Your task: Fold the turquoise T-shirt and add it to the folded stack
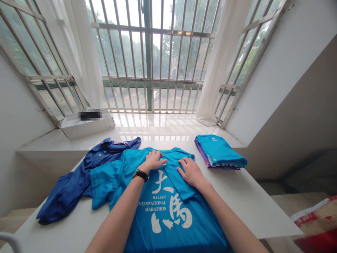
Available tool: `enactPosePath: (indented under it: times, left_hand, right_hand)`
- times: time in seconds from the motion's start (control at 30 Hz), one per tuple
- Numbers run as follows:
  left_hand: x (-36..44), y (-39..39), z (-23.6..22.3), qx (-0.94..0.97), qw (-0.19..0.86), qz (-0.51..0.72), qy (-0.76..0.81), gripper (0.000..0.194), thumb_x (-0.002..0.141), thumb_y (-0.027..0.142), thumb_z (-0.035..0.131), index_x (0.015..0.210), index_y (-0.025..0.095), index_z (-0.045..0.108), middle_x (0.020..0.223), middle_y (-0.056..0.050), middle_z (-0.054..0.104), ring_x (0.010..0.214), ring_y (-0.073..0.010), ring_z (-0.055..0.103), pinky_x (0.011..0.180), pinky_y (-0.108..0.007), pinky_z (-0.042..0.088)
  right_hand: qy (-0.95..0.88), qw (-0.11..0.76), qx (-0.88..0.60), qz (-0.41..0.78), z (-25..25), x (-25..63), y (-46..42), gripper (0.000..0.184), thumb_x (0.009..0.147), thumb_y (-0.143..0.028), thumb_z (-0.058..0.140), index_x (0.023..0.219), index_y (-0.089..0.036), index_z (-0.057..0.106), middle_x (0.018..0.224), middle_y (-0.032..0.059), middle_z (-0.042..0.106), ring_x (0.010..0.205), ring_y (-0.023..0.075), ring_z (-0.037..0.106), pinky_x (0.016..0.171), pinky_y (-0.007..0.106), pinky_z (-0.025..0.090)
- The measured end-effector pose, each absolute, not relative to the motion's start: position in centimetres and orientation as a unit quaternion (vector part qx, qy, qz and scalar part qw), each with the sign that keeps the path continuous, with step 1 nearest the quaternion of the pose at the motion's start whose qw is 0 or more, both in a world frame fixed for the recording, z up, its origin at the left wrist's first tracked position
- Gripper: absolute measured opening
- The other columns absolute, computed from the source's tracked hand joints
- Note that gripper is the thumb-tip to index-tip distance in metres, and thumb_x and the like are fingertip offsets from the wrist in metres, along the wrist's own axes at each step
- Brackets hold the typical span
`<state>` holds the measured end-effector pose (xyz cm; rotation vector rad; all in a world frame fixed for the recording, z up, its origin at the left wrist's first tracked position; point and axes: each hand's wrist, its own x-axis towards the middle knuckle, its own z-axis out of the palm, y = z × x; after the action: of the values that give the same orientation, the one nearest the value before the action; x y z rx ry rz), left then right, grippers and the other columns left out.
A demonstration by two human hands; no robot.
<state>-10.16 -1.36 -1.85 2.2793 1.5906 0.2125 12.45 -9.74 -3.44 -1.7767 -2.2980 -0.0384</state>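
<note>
A turquoise T-shirt [163, 214] with white marathon lettering lies spread on the white table [250, 203], its right sleeve side folded in over the back. My left hand [152, 160], with a black watch at the wrist, rests flat and open near the collar. My right hand [191, 171] lies flat with fingers stretched out on the folded-in edge, just right of the left hand. Neither hand grips anything.
A dark blue shirt [76, 182] lies crumpled at the left, partly under the turquoise one. A folded stack of turquoise and purple shirts [218, 153] sits at the right. A white open box [86, 124] stands on the window ledge; barred windows and curtains behind.
</note>
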Motion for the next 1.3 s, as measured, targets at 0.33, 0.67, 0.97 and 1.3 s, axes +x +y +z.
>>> enactPosePath:
  times: [0.33,0.67,0.97,1.3]
  left_hand:
    - [-14.2,-5.8,-4.0,0.82,0.071,0.072,0.564,0.063,0.096,0.052,0.041,0.147,0.016,0.039,0.157,-0.017,0.031,0.146,-0.0361,0.022,0.117,-0.049,0.02]
    - [-12.1,-3.1,-4.9,0.824,0.067,0.065,0.559,0.066,0.098,0.056,0.028,0.153,0.021,0.031,0.162,-0.011,0.022,0.15,-0.031,0.014,0.12,-0.05,0.011]
    - [-10.0,2.1,-5.5,0.819,0.055,0.079,0.566,0.065,0.097,0.057,0.029,0.152,0.023,0.032,0.161,-0.009,0.024,0.149,-0.0301,0.016,0.12,-0.048,0.012]
    - [-10.0,2.4,-5.2,0.822,0.047,0.084,0.561,0.063,0.098,0.055,0.029,0.152,0.023,0.034,0.161,-0.009,0.026,0.148,-0.0293,0.019,0.12,-0.047,0.012]
  right_hand:
    - [-0.755,0.092,-0.647,0.053,-4.3,9.3,-10.8,0.06,0.099,-0.048,0.038,0.148,-0.014,0.041,0.155,0.0183,0.036,0.144,0.0335,0.031,0.115,0.046,0.027]
    - [-0.741,0.053,-0.665,0.073,-5.2,10.7,-7.6,0.066,0.098,-0.058,0.027,0.155,-0.024,0.028,0.163,0.0101,0.019,0.15,0.0297,0.015,0.119,0.048,0.014]
    - [-0.734,0.051,-0.672,0.082,-5.1,12.5,-2.4,0.068,0.098,-0.061,0.024,0.155,-0.024,0.027,0.163,0.0094,0.018,0.15,0.0281,0.013,0.12,0.047,0.012]
    - [-0.776,0.197,-0.599,0.008,-3.1,12.2,-5.1,0.045,0.099,-0.038,0.04,0.136,-0.016,0.055,0.151,0.0146,0.043,0.142,0.0261,0.033,0.117,0.043,0.027]
